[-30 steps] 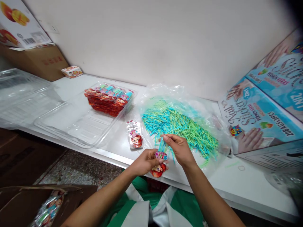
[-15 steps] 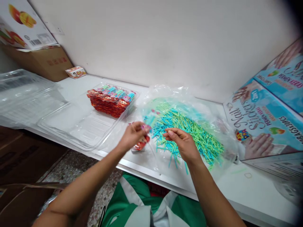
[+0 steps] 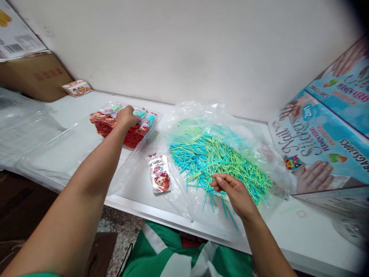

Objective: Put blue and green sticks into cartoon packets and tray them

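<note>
My left hand (image 3: 127, 117) reaches onto the rows of red printed packets (image 3: 133, 138) in a clear plastic tray at left centre; its fingers are closed, and what they pinch is too small to name. My right hand (image 3: 233, 188) hovers over the front of a pile of green and blue sticks (image 3: 213, 154), thumb and fingertips together, with anything between them too small to make out. The sticks lie on a clear plastic bag (image 3: 187, 111). Between the hands, a small stack of packets with a red-haired figure (image 3: 161, 181) lies flat on the white table (image 3: 129, 184).
Blue printed boxes (image 3: 323, 142) stand at the right. Clear empty trays (image 3: 29, 123) lie at the left. A brown carton (image 3: 37, 77) and a small printed box (image 3: 77, 88) are at the back left, by the wall.
My left hand has moved left and away from me to the tray, from above the small packet stack. My right hand has shifted slightly right and nearer. The view has turned a little.
</note>
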A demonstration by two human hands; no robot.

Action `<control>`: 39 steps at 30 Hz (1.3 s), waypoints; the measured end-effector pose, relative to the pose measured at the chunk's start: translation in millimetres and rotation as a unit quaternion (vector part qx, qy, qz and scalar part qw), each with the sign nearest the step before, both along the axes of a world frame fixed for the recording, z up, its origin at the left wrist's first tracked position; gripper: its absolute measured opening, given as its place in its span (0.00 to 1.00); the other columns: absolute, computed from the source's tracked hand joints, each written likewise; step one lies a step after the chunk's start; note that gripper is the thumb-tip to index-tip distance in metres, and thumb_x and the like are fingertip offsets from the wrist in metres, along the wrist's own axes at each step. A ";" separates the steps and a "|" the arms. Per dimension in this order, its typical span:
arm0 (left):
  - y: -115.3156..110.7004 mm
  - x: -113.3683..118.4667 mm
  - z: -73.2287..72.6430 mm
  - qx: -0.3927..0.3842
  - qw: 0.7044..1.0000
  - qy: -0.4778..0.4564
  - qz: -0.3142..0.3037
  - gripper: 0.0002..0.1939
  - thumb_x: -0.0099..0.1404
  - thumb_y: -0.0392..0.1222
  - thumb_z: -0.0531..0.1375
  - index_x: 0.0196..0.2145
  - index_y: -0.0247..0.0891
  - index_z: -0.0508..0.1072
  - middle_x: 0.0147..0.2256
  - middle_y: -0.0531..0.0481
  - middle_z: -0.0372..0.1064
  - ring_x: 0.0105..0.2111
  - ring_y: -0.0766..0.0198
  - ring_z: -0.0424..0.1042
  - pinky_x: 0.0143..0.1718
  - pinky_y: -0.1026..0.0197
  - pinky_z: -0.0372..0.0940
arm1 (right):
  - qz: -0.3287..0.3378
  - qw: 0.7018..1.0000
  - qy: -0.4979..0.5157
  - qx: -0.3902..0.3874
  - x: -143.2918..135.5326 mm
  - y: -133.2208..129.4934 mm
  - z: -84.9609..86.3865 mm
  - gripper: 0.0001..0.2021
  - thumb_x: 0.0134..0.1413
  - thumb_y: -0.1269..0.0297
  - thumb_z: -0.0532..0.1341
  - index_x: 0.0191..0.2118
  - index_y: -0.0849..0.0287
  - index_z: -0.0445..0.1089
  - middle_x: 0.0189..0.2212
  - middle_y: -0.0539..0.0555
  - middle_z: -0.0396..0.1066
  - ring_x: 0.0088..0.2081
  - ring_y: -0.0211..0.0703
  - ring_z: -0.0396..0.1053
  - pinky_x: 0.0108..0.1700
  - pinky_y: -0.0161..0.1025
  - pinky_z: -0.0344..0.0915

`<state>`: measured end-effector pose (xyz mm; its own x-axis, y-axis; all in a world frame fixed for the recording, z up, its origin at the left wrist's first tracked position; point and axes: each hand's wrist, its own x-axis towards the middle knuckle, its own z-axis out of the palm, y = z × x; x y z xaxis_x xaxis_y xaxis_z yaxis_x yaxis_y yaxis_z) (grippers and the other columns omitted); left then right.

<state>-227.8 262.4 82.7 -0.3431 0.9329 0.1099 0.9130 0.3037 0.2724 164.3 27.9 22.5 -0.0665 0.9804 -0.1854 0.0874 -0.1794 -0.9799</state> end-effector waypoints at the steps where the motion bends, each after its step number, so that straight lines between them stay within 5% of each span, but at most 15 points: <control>1: -0.1 2.5 -1.7 -0.007 1.000 0.014 0.005 0.32 0.48 0.48 0.62 0.49 0.32 0.62 0.45 0.36 0.66 0.47 0.44 0.62 0.46 0.50 0.56 | 0.000 1.000 -0.002 -0.002 1.2 0.2 -1.2 0.15 0.52 0.55 0.58 0.40 0.59 0.70 0.30 0.54 0.73 0.31 0.40 0.67 0.37 0.39 0.63; 8: -6.2 16.8 -10.7 -0.010 0.997 0.074 0.017 0.29 0.51 0.53 0.57 0.44 0.25 0.68 0.47 0.25 0.62 0.48 0.34 0.58 0.45 0.41 0.52 | 0.009 1.000 -0.005 -0.005 0.1 -0.5 -4.9 0.15 0.53 0.55 0.58 0.40 0.59 0.70 0.30 0.54 0.72 0.31 0.39 0.67 0.37 0.38 0.63; 13: -10.8 18.9 -4.4 0.071 0.992 0.098 0.034 0.31 0.53 0.55 0.56 0.43 0.23 0.69 0.48 0.24 0.60 0.49 0.36 0.57 0.47 0.42 0.50 | 0.017 1.000 -0.006 -0.006 -3.1 -3.1 -2.2 0.15 0.52 0.54 0.58 0.40 0.59 0.70 0.30 0.54 0.73 0.31 0.39 0.67 0.37 0.39 0.63; 18: -67.7 50.8 10.0 0.135 0.989 -0.044 -0.052 0.22 0.60 0.50 0.50 0.45 0.32 0.68 0.42 0.41 0.67 0.43 0.53 0.65 0.44 0.55 0.56 | 0.023 1.000 -0.005 -0.004 -8.0 -7.8 -4.6 0.16 0.50 0.55 0.59 0.41 0.59 0.69 0.30 0.54 0.73 0.32 0.40 0.68 0.37 0.39 0.64; 20: -110.4 71.7 -0.3 0.118 0.977 -0.115 -0.132 0.19 0.61 0.50 0.49 0.40 0.35 0.69 0.36 0.47 0.69 0.36 0.59 0.67 0.38 0.60 0.58 | 0.034 0.999 -0.009 0.001 -11.3 -11.0 -6.4 0.15 0.51 0.54 0.58 0.41 0.59 0.69 0.30 0.54 0.73 0.32 0.39 0.68 0.37 0.39 0.64; 22: -153.8 89.5 -24.0 0.084 0.973 -0.155 -0.149 0.19 0.60 0.53 0.50 0.37 0.35 0.70 0.33 0.49 0.70 0.32 0.61 0.67 0.34 0.62 0.58 | 0.049 0.999 -0.013 0.006 -14.8 -15.1 -7.2 0.15 0.52 0.54 0.58 0.40 0.59 0.69 0.30 0.54 0.72 0.31 0.40 0.68 0.37 0.40 0.64; 26: -205.6 99.1 -88.3 0.052 0.988 -0.144 0.006 0.27 0.53 0.60 0.55 0.42 0.36 0.64 0.38 0.44 0.69 0.35 0.57 0.68 0.30 0.61 0.57 | 0.076 0.997 -0.019 0.024 -19.6 -24.7 -4.9 0.15 0.52 0.53 0.56 0.39 0.59 0.70 0.29 0.54 0.72 0.31 0.40 0.67 0.37 0.40 0.65; 30: -205.4 86.8 -128.3 -0.002 0.972 -0.216 0.088 0.26 0.47 0.60 0.59 0.36 0.36 0.67 0.31 0.45 0.69 0.31 0.56 0.68 0.27 0.62 0.56 | 0.089 0.995 -0.022 0.030 -20.5 -34.3 -0.4 0.15 0.53 0.53 0.56 0.39 0.59 0.69 0.30 0.53 0.72 0.32 0.40 0.67 0.37 0.39 0.64; 34: -197.1 77.5 -132.3 0.006 0.957 -0.282 0.071 0.16 0.50 0.55 0.59 0.26 0.37 0.69 0.23 0.50 0.68 0.25 0.61 0.67 0.26 0.63 0.56 | 0.082 0.996 -0.024 0.028 -18.0 -42.2 2.3 0.15 0.53 0.53 0.55 0.38 0.58 0.69 0.30 0.53 0.72 0.32 0.39 0.67 0.37 0.38 0.64; 39: -209.1 82.0 -113.9 0.057 0.947 -0.313 0.045 0.15 0.53 0.52 0.56 0.27 0.37 0.73 0.25 0.50 0.71 0.29 0.61 0.68 0.28 0.63 0.58 | 0.074 0.996 -0.033 0.033 -17.4 -46.6 -1.3 0.16 0.53 0.52 0.55 0.39 0.58 0.69 0.30 0.54 0.72 0.32 0.40 0.67 0.37 0.39 0.64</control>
